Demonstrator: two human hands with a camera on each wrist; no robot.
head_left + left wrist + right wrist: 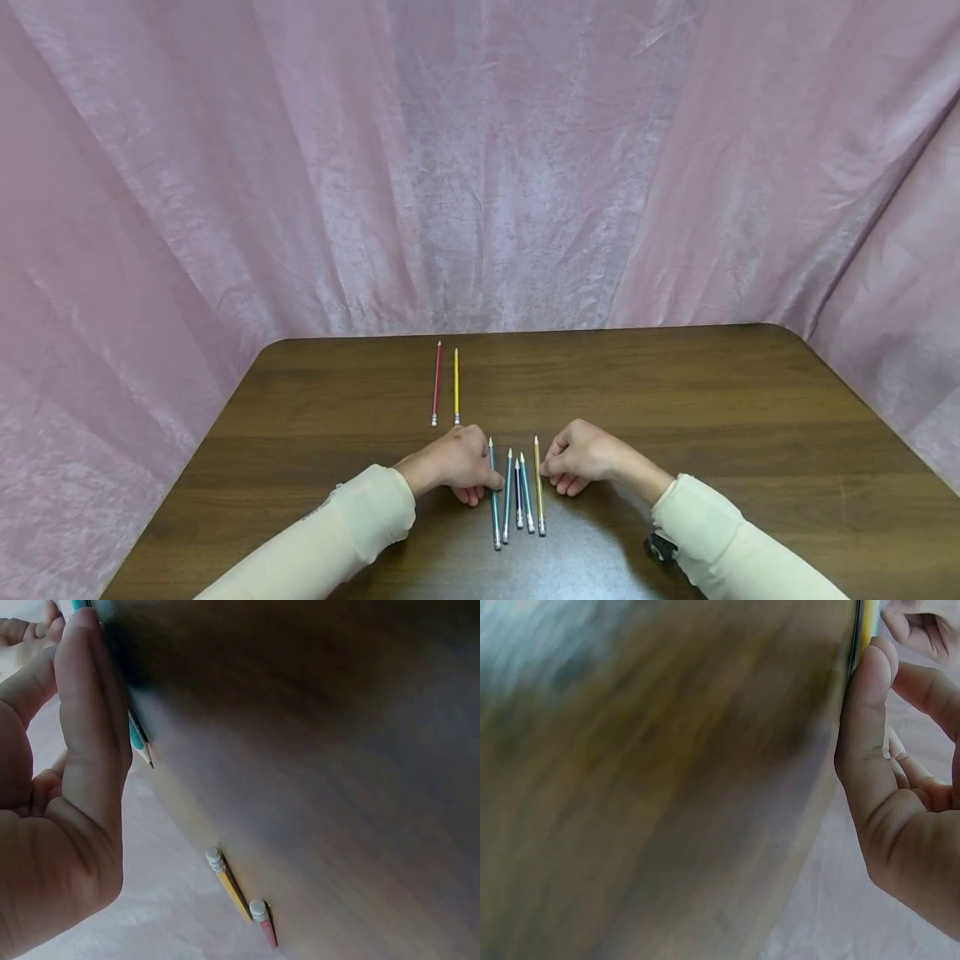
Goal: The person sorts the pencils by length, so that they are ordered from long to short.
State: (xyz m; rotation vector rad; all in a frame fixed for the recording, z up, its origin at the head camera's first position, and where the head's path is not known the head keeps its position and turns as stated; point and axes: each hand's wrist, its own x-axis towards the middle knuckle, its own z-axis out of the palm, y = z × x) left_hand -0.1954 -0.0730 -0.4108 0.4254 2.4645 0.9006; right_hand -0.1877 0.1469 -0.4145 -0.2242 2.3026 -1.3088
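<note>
A loose row of several pencils lies on the table between my hands, tips pointing away from me. My left hand (462, 464) is at the row's left end, its thumb across the outermost teal pencil (496, 521). At the opposite end, my right hand (583, 458) touches the side of a yellow pencil (539, 500) with its thumb and fingertip. Between these lie a teal pencil (507, 500), a dark, shorter-looking pencil (518, 500) and another teal pencil (527, 500). The left wrist view shows a teal pencil tip (141, 742) beyond the left thumb.
Farther back, left of the row, a red pencil (437, 383) and another yellow pencil (456, 383) lie apart, roughly parallel. The brown wooden table (675, 392) has rounded back corners. Pink curtains (480, 167) hang behind it and along its sides.
</note>
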